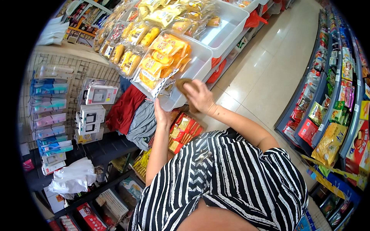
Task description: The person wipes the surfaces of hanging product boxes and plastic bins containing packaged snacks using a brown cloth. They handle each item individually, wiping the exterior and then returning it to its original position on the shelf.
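Note:
My right hand (199, 95) is closed around a brown cloth (185, 86), slightly blurred, at the near right rim of a translucent plastic bin (199, 62). My left hand (162, 114) rests against the bin's near corner; its fingertips are partly hidden, so its grip is unclear. Inside the bin, orange packaged snacks (166, 57) are heaped on the left side, with a blue-and-white checked packet edge close to my hands. Packaged bread rolls (134, 62) in clear wrappers lie just left of them.
Another translucent bin (231, 31) with wrapped breads stands beyond. Red and gray cloths (124, 106) hang below at left, near a wire rack (78, 66) with boxed goods. Red-and-gold packets (183, 132) sit beneath the bin. Snack shelves (321, 109) line the tiled aisle (260, 69) at right.

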Tool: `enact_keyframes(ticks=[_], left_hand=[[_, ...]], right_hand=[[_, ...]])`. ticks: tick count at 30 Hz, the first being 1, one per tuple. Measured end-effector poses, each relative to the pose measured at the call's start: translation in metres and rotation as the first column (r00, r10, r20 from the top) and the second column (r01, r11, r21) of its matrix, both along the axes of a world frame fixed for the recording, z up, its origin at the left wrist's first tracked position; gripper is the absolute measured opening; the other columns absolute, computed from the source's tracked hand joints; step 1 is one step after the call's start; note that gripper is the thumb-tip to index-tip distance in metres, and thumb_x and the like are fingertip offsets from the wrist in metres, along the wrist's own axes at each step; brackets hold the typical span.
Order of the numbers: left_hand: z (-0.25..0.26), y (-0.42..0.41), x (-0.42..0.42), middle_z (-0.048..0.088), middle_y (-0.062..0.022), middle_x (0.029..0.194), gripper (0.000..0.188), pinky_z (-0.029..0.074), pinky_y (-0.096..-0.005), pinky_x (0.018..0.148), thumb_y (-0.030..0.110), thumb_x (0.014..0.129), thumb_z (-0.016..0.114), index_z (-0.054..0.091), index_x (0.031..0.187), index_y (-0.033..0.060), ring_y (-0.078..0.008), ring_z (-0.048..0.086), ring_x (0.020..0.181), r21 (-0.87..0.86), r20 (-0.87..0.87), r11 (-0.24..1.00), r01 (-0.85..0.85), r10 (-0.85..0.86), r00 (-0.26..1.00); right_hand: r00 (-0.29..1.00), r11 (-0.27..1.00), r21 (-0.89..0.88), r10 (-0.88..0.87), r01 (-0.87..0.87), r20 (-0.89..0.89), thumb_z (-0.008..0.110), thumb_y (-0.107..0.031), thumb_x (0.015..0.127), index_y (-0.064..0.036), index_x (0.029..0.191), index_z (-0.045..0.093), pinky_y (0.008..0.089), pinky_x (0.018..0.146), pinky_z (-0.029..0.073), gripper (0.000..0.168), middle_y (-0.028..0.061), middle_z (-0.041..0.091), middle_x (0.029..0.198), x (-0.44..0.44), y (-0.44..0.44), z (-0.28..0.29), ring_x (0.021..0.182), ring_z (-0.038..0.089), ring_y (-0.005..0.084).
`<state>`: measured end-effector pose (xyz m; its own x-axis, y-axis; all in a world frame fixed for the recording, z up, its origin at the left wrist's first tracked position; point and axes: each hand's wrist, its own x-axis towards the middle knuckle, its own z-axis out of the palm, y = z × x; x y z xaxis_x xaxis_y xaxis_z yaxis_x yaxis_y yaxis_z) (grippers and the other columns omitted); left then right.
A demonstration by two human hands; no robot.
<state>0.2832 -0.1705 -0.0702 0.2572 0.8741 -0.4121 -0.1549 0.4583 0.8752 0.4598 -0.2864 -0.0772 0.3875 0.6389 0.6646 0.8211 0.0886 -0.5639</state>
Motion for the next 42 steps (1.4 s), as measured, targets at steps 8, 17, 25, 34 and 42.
enact_keyframes(ticks=[8,17,25,34,42], left_hand=[[-0.004,-0.001,0.016,0.059,-0.0106,0.124,0.047,0.047,-0.0367,0.096,0.038,0.106,0.039,0.048,0.134,0.0012,-0.0230,0.059,0.110,0.244,-0.163,0.946,-0.212,0.255,0.953],[-0.018,0.001,0.009,0.056,-0.0109,0.128,0.050,0.041,-0.0345,0.102,0.040,0.105,0.040,0.047,0.136,0.0007,-0.0220,0.054,0.117,0.301,-0.224,0.925,-0.230,0.303,0.926],[-0.026,0.003,0.009,0.054,-0.0104,0.135,0.050,0.044,-0.0416,0.102,0.041,0.105,0.041,0.044,0.139,0.0040,-0.0257,0.056,0.119,0.211,-0.036,0.952,-0.220,0.233,0.972],[0.004,-0.008,0.025,0.044,-0.0120,0.145,0.060,0.031,-0.0359,0.112,0.043,0.103,0.045,0.035,0.146,0.0022,-0.0232,0.043,0.133,0.239,-0.079,0.954,-0.182,0.206,0.975],[-0.010,0.002,0.014,0.043,-0.0116,0.145,0.058,0.031,-0.0351,0.111,0.037,0.104,0.042,0.030,0.148,0.0019,-0.0223,0.043,0.132,0.291,-0.044,0.947,-0.137,0.156,0.987]], right_hand=[[0.993,0.995,0.053,-0.087,0.083,0.079,0.065,-0.016,0.083,-0.022,0.125,0.058,0.0381,0.075,0.056,0.043,0.0111,0.052,0.120,0.104,0.010,0.001,0.099,0.058,0.0315],[0.989,0.996,-0.029,-0.087,0.084,-0.120,0.067,-0.017,0.086,-0.017,0.131,0.055,0.0407,0.080,0.054,0.046,0.0146,0.048,0.120,0.101,0.000,0.014,0.105,0.055,0.0343],[0.973,0.975,-0.056,0.219,-0.215,0.076,0.062,-0.011,0.084,-0.019,0.123,0.060,0.0367,0.077,0.055,0.040,0.0123,0.052,0.117,0.045,-0.007,0.012,0.099,0.059,0.0297],[-0.059,0.965,0.098,0.115,0.243,-0.992,0.048,-0.023,0.103,-0.004,0.138,0.041,0.0462,0.107,0.040,0.041,0.0142,0.049,0.136,0.086,0.013,-0.036,0.127,0.047,0.0290],[-0.741,0.993,0.069,-0.023,-0.093,-0.671,0.036,-0.041,0.104,-0.006,0.134,0.053,0.0492,0.107,0.040,0.049,0.0123,0.056,0.139,-0.023,0.060,-0.103,0.124,0.054,0.0310]])
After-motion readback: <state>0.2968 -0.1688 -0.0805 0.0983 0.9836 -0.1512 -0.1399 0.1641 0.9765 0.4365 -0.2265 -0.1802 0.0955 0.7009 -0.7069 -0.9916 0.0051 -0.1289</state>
